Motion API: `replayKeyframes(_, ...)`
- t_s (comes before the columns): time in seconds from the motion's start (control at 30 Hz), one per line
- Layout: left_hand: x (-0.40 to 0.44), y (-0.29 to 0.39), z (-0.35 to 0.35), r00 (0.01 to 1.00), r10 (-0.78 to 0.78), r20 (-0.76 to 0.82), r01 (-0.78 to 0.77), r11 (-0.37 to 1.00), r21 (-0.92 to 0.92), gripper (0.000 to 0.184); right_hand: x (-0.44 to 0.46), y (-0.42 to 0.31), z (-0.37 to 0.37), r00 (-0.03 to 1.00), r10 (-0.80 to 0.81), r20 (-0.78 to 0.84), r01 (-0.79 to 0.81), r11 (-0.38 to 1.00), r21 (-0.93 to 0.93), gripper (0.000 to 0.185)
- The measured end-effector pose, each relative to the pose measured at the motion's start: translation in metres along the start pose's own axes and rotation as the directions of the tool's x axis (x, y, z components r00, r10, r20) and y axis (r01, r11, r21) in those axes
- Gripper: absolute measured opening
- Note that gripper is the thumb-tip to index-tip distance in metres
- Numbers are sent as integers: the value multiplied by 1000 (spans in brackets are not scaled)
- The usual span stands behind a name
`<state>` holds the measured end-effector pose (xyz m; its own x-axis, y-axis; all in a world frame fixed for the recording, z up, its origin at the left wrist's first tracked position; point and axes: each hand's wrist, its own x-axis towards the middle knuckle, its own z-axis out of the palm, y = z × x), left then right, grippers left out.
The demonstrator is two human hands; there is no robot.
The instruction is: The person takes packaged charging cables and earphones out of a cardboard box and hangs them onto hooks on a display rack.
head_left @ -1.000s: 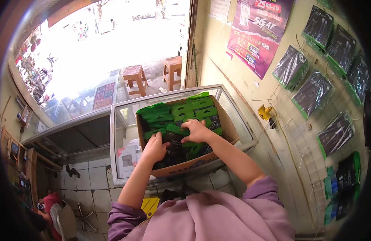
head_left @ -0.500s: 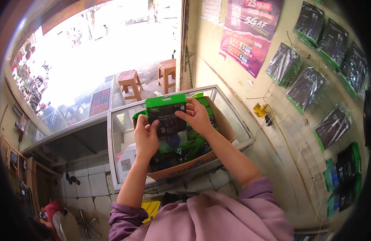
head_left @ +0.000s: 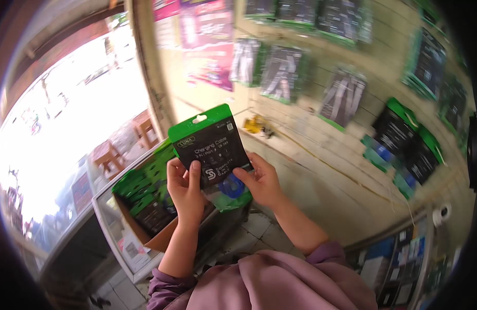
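A black and green charging cable packet [head_left: 211, 147] is held up in front of me, tilted a little to the left. Its lower part is see-through and shows a coiled blue cable. My left hand [head_left: 186, 188] grips the packet's left edge, thumb on the front. On the lower right edge, my right hand [head_left: 261, 181] pinches it the same way. Behind and to the left, a cardboard box [head_left: 163, 238] full of similar green and black packets [head_left: 145, 199] sits on a glass display case [head_left: 105, 209].
Packaged cables [head_left: 282, 72] hang in rows on the right wall, with more green-topped packets [head_left: 396, 124] further right. A yellow object [head_left: 253, 124] and a yellow cord [head_left: 321, 164] are on the wall. Stools [head_left: 108, 156] stand outside. A stocked shelf [head_left: 393, 268] is at lower right.
The view has swung right, towards the wall of hanging packets. Both hands have carried the charging cable packet up and out of the box, so its whole front now shows.
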<state>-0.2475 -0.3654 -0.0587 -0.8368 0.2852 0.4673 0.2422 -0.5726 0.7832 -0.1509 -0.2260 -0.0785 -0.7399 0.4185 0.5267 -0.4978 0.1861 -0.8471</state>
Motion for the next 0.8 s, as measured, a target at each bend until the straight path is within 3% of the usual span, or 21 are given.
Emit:
replayKeyframes(0.1, -35, -27, 35, 975, -65, 212, 67, 998, 0, 14, -52, -27, -41, 983, -11, -185, 2, 999, -50, 30)
replayKeyframes(0.13, -49, -33, 53, 956, -78, 281, 89, 996, -29, 30, -71, -33, -56, 972, -27, -232, 8, 996, -83, 30)
replayKeyframes(0.17, -66, -39, 68, 940, -88, 329, 112, 992, -56, 30, -92, -38, -71, 956, -28, -290, -10, 992, -127, 29)
replayKeyframes(0.23, -101, -51, 93, 862, -269, 430, 329, 942, -70, 41, -132, -54, -95, 919, -49, -391, -31, 980, -197, 29)
replayKeyframes(0.27, -118, -55, 108, 835, -259, 485, 333, 940, -70, 45, -153, -65, -104, 890, -57, -452, -42, 977, -207, 28)
replayKeyframes(0.33, -151, -56, 137, 773, -265, 577, 390, 915, -102, 45, -192, -86, -121, 837, -86, -540, -54, 969, -239, 27)
replayKeyframes(0.4, -182, -52, 163, 715, -272, 644, 420, 904, -84, 43, -231, -107, -136, 765, -35, -643, -177, 949, -262, 26)
replayKeyframes(0.5, -226, -47, 198, 631, -288, 720, 511, 853, -107, 43, -277, -127, -154, 704, -206, -680, -98, 920, -380, 34)
replayKeyframes(0.6, -264, -33, 227, 615, -296, 731, 560, 817, -140, 35, -308, -153, -156, 608, -337, -719, -108, 862, -495, 47)
replayKeyframes(0.8, -312, -24, 261, 598, -315, 737, 573, 811, -118, 31, -349, -174, -187, 621, -408, -669, -117, 796, -594, 60)
